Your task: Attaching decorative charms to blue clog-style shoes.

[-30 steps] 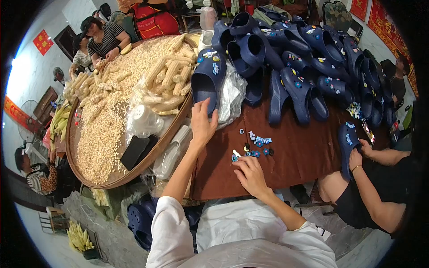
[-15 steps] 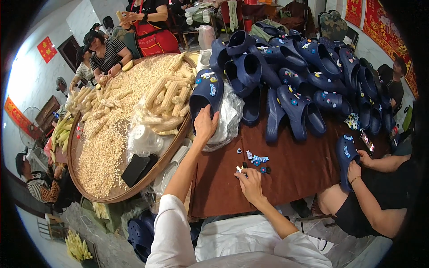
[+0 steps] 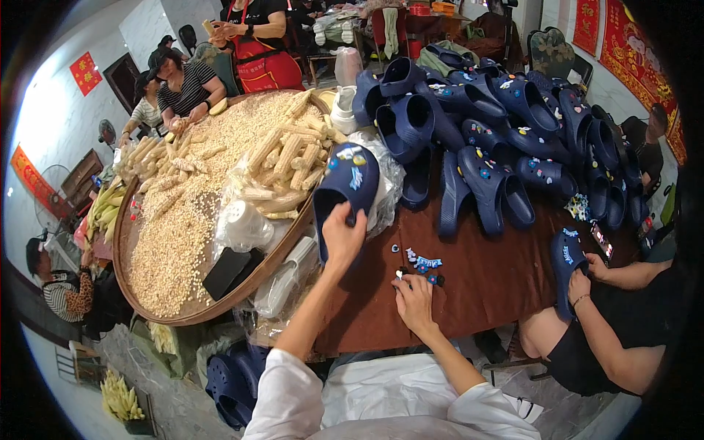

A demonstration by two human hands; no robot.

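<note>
Your left hand is stretched out in front of you, toward 12 o'clock. Its fingers are wrapped around the back end of a dark blue clog shoe, and the shoe is lifted and tipped so you see its top. The shoe has little bright charms stuck on it. It hangs over the edge of the brown tabletop, just beside a crinkly clear plastic bag.

Your right hand lies lower, at about 5 o'clock from the left hand. Its fingers are bent down narrow on a small pile of shoe charms on the tabletop. I cannot tell if the fingers have pinched one charm or are only touching them.

At 1 o'clock from your hands there is a big heap of blue clogs. At 10 o'clock sits a wide round basket tray full of corn kernels and bare corn cobs. A flat black thing lies in the tray near its rim.

At 3 o'clock another person's hand holds another blue clog at the tabletop's edge. More people sit past the tray at 11 o'clock, working on the corn.
</note>
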